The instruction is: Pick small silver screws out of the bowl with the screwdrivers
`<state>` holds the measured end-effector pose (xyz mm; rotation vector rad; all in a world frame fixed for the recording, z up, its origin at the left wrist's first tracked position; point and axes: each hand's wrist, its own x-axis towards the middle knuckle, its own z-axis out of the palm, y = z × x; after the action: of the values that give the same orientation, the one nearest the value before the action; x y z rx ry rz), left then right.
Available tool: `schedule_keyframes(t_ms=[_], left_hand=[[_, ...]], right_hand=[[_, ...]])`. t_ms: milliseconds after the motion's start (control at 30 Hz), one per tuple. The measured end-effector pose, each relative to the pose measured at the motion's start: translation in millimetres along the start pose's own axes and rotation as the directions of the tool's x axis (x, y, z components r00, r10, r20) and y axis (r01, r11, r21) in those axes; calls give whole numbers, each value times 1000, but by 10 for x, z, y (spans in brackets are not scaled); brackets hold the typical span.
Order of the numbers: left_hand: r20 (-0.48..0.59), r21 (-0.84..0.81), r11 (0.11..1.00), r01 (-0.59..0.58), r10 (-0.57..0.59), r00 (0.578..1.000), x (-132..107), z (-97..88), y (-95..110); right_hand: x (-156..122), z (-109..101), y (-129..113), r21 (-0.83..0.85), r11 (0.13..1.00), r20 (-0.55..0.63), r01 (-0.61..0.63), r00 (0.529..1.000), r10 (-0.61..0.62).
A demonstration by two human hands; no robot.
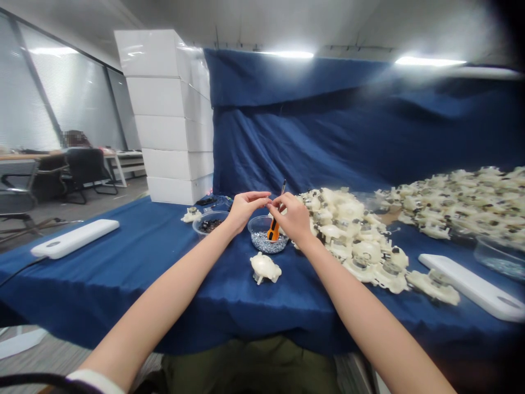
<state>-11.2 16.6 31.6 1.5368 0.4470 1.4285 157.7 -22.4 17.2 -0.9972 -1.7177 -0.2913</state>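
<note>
Screwdriver (273,230), orange handle, dark shaft tilted up and away, held in right hand (293,219) directly over clear bowl (255,225) of small silvery screws. Right fingers closed round the handle. Left hand (243,210) fingertips pinched narrow, touching the right fingertips; anything between them too small to tell. Cream plastic housing (265,268) lies just in front of the bowl on blue-clothed surface (164,273). Second bowl (200,230) just left; heap of housings (353,235) crowds the right. Open cloth lies leftward and toward the near edge.
</note>
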Motion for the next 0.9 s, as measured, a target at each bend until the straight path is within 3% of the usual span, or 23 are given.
schedule_keyframes(t_ms=[900], left_hand=[[-1,-6,1000,16,-16,1000,10,1,11]], right_hand=[[6,-12,-6,8,1000,7,-7,1000,7]])
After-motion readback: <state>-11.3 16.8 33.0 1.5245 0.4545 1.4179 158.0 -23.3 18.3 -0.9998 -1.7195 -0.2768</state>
